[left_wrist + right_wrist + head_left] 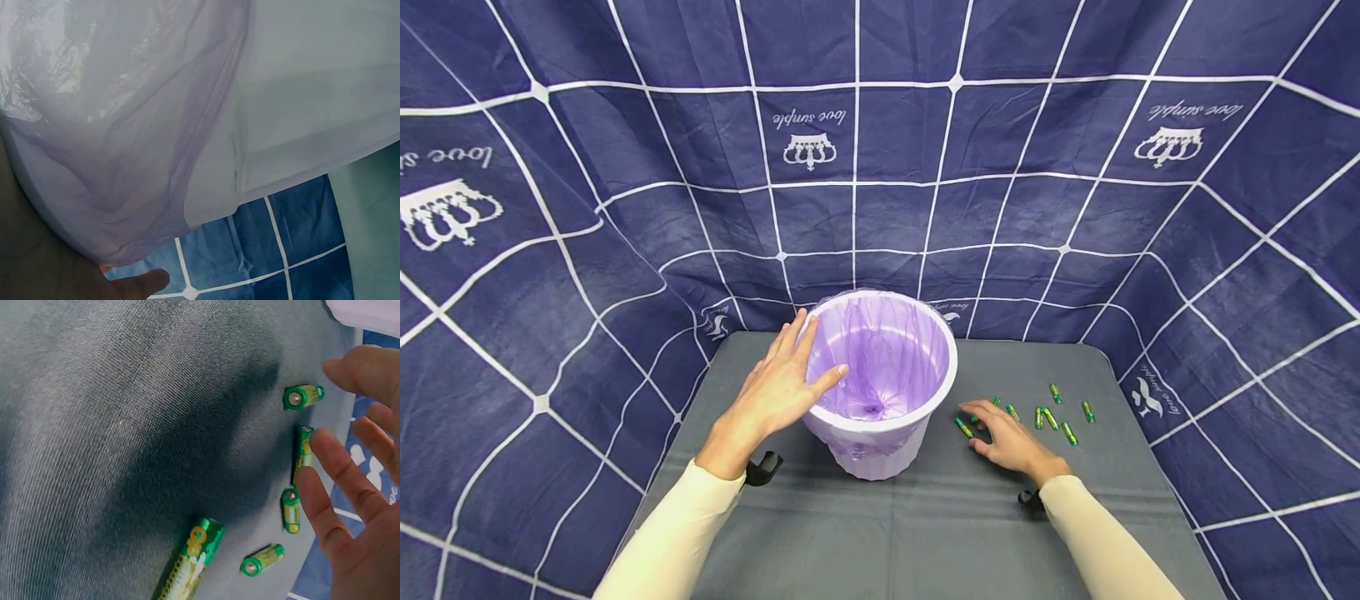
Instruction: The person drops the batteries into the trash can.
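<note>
A white bin lined with a thin purple plastic bag stands upright on the grey surface. My left hand rests at its left rim with straight fingers. In the left wrist view the bin's side fills most of the picture, with a fingertip below it. To the right of the bin, my right hand hovers low over several green and yellow batteries. Its fingers are spread and loosely bent, holding nothing. One battery lies close to a fingertip, and another battery is beside the fingers.
More loose batteries lie further right, among them one battery on the far right and one battery toward the back. A dark blue cloth with white grid lines rises behind and on both sides of the grey surface.
</note>
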{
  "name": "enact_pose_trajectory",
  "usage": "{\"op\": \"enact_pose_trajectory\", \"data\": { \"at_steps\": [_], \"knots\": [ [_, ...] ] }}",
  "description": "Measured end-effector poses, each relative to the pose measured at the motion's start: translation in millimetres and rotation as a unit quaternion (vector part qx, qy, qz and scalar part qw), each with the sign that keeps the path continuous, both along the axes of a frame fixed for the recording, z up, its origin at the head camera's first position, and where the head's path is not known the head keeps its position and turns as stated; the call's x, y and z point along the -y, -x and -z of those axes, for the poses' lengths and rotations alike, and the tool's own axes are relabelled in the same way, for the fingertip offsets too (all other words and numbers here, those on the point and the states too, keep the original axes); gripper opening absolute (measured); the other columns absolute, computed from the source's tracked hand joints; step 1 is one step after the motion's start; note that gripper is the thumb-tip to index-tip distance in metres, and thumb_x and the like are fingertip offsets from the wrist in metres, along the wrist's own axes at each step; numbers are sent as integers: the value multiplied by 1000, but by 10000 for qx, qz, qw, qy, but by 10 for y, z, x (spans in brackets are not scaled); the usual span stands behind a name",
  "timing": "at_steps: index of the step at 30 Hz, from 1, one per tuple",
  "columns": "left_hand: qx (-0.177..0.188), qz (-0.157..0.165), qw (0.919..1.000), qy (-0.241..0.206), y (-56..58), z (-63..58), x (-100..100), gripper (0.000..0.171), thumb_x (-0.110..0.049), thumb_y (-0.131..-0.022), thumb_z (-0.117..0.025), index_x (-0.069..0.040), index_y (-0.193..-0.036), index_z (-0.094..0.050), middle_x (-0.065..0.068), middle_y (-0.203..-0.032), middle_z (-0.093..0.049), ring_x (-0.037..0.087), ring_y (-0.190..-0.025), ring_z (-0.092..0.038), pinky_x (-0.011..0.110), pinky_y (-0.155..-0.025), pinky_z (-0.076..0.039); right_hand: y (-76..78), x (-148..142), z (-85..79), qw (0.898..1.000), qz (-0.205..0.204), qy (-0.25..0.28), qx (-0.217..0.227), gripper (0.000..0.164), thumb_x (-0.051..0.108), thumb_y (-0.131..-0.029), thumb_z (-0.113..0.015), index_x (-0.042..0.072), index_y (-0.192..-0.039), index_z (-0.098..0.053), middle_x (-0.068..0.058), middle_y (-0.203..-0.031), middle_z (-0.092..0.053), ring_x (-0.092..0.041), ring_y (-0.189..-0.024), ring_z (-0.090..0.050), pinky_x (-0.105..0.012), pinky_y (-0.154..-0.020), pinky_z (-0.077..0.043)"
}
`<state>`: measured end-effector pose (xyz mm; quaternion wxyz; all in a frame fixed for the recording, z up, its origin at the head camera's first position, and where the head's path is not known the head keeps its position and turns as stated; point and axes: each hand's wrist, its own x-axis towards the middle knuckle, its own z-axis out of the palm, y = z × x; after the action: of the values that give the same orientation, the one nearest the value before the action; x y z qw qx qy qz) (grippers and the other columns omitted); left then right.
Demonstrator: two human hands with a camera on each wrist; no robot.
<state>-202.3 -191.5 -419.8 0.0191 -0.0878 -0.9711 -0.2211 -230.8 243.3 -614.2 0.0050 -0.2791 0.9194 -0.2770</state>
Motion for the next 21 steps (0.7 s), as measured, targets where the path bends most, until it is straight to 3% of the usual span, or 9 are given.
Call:
{"op": "enact_pose_trajectory", "data": {
  "at_steps": [10,21],
  "knots": [
    [10,-18,10000,-43,8,5,0,108,-83,-109,-55,-22,-190,-17,2,-200,-5,43,-185,-14,90,-129,-34,115,33,134,9997,-87,-243,-31,62,0,-99,-87,2,-158,-69,-16,-157,-73,-27,-111,-78,-46,-100,-65],
    [-10,10,10000,-8,3,8,3,108,-84,-110,-52,-20,-190,-17,3,-200,-4,40,-185,-14,88,-130,-37,166,51,200,9995,-254,-175,50,58,-10,-95,-83,1,-152,-73,-19,-151,-75,-22,-105,-77,-38,-94,-65]
  ]
}}
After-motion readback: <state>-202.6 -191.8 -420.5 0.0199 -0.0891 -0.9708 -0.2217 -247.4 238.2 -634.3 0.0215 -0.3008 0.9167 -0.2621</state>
